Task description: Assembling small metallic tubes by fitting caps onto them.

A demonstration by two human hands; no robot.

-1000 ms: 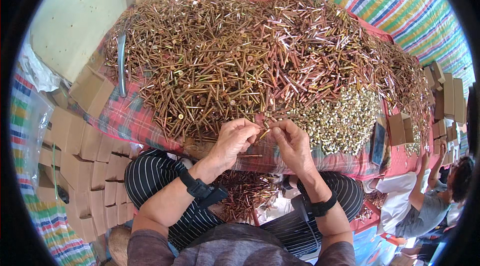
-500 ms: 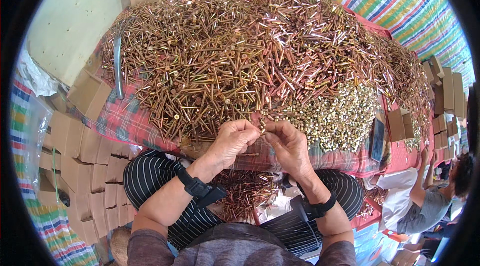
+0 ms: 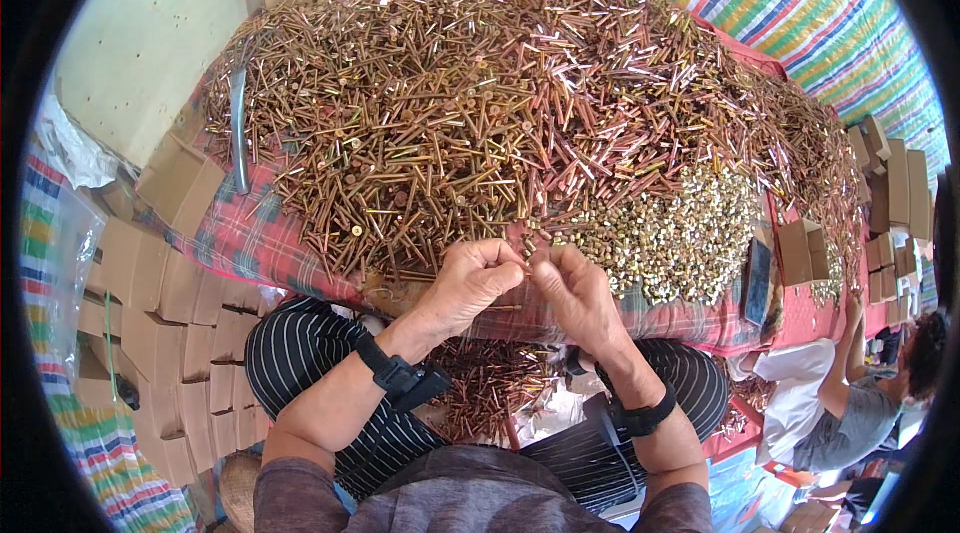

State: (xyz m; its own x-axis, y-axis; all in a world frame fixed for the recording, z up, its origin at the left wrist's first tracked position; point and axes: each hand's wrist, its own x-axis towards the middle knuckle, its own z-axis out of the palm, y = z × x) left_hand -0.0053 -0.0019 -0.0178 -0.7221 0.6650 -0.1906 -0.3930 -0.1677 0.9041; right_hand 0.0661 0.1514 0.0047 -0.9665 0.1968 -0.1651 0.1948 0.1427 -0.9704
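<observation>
Bolts (image 3: pixel 430 113) are covering most of the plaid cloth (image 3: pixel 250 233) in one loose heap, so I am judging that plenty is left; how much is finished I am not managing to tell.
Stacked cardboard boxes (image 3: pixel 135 268) are standing at the left, and another person (image 3: pixel 848 433) is showing at the far right. Short shiny metal pieces (image 3: pixel 690 243) are lying in their own pile against the heap's lower right edge, with an open box (image 3: pixel 803 253) just beyond. The heap is crowding the space ahead of the wearer. From my distant seat I am seeing the left hand (image 3: pixel 478 278) and right hand (image 3: pixel 575 288) working close together at the cloth's near edge, thumbs and fingers pinching what looks like a small metal piece (image 3: pixel 529 271), mostly hidden by the fingertips.
</observation>
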